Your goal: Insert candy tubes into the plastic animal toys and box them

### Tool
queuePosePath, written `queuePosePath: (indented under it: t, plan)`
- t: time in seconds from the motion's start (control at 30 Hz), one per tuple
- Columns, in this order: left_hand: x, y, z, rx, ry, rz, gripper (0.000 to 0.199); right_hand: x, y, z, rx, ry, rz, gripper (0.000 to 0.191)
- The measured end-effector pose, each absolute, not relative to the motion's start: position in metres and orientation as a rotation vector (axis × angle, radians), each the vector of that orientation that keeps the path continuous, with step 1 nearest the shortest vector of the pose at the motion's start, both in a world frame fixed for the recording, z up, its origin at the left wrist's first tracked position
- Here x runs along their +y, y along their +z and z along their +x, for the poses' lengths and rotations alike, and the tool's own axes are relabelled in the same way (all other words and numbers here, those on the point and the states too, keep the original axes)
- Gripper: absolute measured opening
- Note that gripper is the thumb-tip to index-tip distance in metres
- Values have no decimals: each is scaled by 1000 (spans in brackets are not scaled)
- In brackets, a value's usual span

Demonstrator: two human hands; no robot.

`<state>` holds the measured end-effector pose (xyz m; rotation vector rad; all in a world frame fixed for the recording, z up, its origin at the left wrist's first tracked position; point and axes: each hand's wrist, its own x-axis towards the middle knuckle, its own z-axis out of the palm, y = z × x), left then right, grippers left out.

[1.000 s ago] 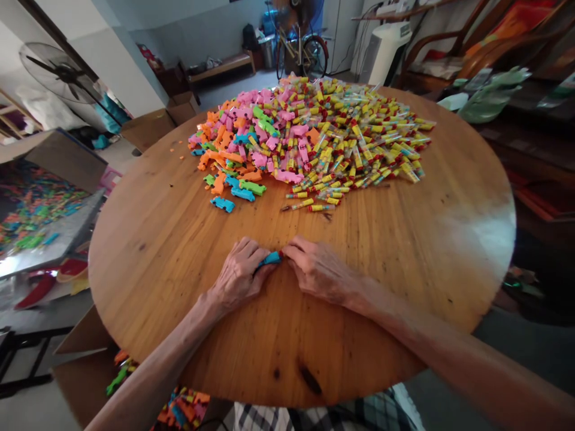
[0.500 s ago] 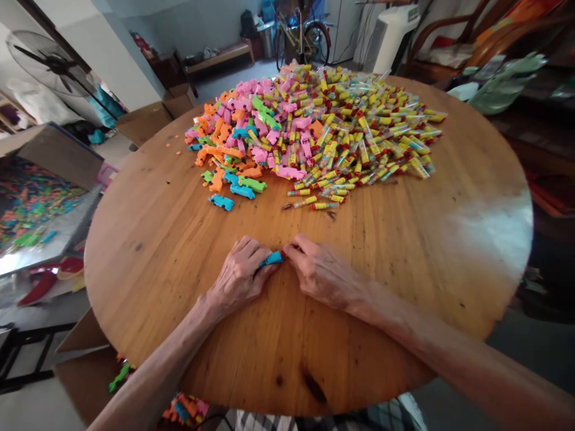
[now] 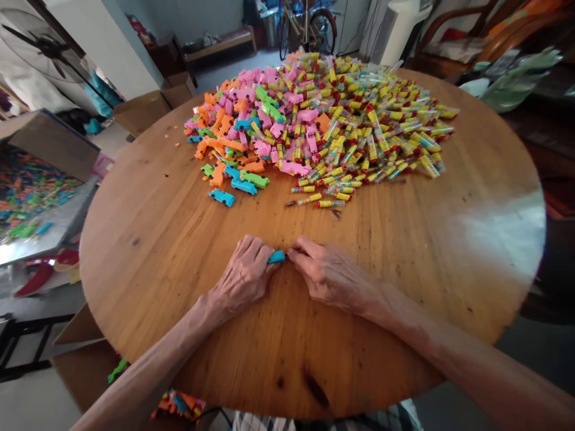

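Observation:
Near the front middle of the round wooden table (image 3: 179, 239), my left hand (image 3: 246, 272) is closed around a blue toy car (image 3: 277, 257), whose end sticks out toward the right. Facing it, my right hand (image 3: 326, 272) pinches a small red piece, mostly hidden by the fingertips, right at the car's end. Farther back lies a heap of pink, orange, green and blue toy cars (image 3: 222, 197). It runs into a pile of clear tubes with yellow labels and red caps (image 3: 330, 204) on the right.
Cardboard boxes stand at the left, one with many colourful pieces (image 3: 36, 197). An open box (image 3: 81, 377) is below the table's left edge. A fan (image 3: 47, 45), a bicycle (image 3: 309, 27) and a wooden chair (image 3: 453, 45) are beyond the table.
The view has shifted slightly. Less of the blue car shows past my left fingers, and the red piece is more hidden in my right fingertips. Both hands keep their grip.

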<state>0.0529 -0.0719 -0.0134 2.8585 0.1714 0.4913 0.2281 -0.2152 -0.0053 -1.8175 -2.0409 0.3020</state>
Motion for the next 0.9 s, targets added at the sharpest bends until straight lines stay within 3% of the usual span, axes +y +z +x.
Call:
queuePosePath:
  t: [0.27, 0.57, 0.77, 0.9]
  plan:
    - [-64, -6, 58, 13, 424, 3047, 16, -213, 0, 227, -2233, 247, -1916, 28]
    - [-62, -18, 52, 180, 470, 2886, 18, -216, -9, 220, -2226, 265, -1952, 33]
    - [-69, -14, 43, 223, 490, 2897, 19, -217, 2, 220, -2045, 293, -1873, 21]
    - [-74, -7, -4, 424, 507, 2852, 16, -199, 4, 242, -1925, 43, -2012, 21]
